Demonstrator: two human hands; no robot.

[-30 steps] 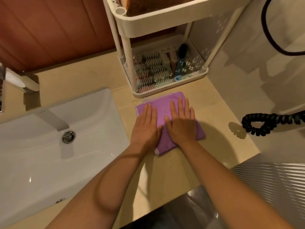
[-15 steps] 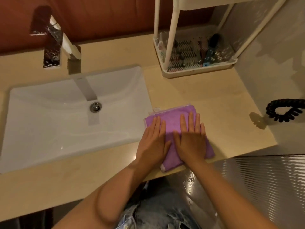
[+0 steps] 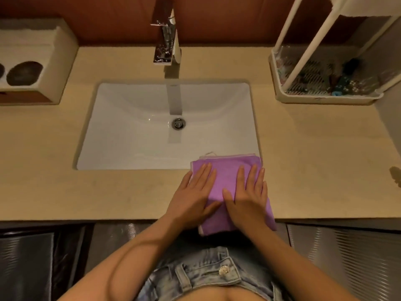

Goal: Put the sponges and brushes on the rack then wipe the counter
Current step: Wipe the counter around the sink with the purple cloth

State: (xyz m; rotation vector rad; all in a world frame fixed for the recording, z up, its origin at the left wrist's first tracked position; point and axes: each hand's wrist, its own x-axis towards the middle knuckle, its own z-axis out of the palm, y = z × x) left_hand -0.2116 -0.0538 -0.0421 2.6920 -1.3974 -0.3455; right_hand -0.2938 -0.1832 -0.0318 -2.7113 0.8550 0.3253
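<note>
Two bare hands, the left hand (image 3: 193, 200) and right hand (image 3: 247, 200), share one beige counter (image 3: 314, 159) with one folded purple cloth (image 3: 230, 177), one white rectangular sink (image 3: 130, 137), one chrome faucet (image 3: 167, 40) and one white plastic rack (image 3: 325, 98); its brushes (image 3: 341, 86) blur beyond counting.

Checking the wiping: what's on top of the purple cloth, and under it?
Left hand and right hand press flat on the purple cloth. Beneath lies the counter; the covered patch cannot be seen.
</note>
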